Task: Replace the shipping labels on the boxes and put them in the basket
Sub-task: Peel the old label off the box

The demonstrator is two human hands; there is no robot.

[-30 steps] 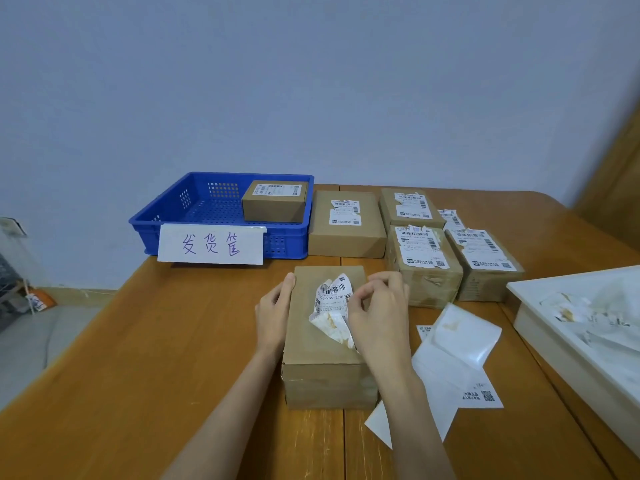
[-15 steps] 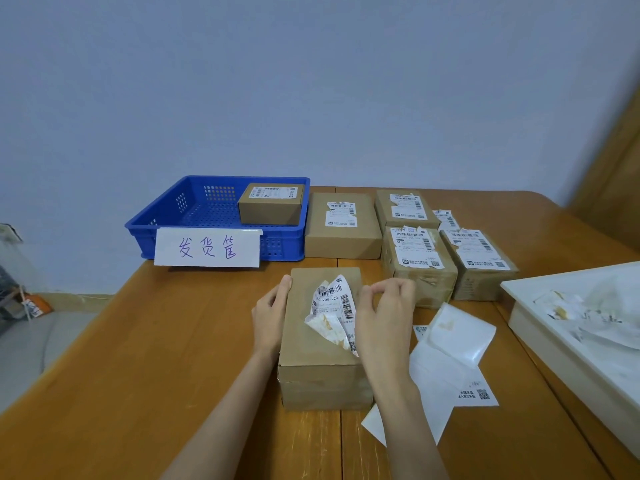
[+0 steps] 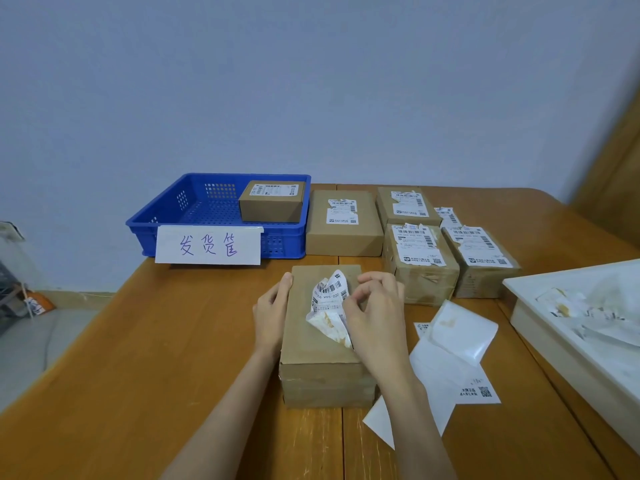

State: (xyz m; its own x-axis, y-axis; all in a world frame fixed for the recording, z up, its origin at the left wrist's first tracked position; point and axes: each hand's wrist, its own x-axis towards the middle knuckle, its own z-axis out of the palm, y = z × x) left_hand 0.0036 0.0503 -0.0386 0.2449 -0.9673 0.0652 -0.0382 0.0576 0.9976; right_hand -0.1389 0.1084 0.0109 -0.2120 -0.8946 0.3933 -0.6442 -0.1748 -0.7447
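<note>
A brown cardboard box lies in front of me on the wooden table. My left hand presses flat against its left side. My right hand pinches a crumpled old shipping label that is peeled up from the box top. The blue basket at the back left holds one labelled box. Several boxes with torn labels, such as one box beside the basket and another to its right, stand behind.
White label backing sheets lie right of the box I hold. A white tray with torn label scraps sits at the right edge. A paper sign hangs on the basket front. The table's left edge drops to the floor.
My right hand's fingers have curled tighter on the peeled label and crumpled it further. The left hand has kept its place on the box.
</note>
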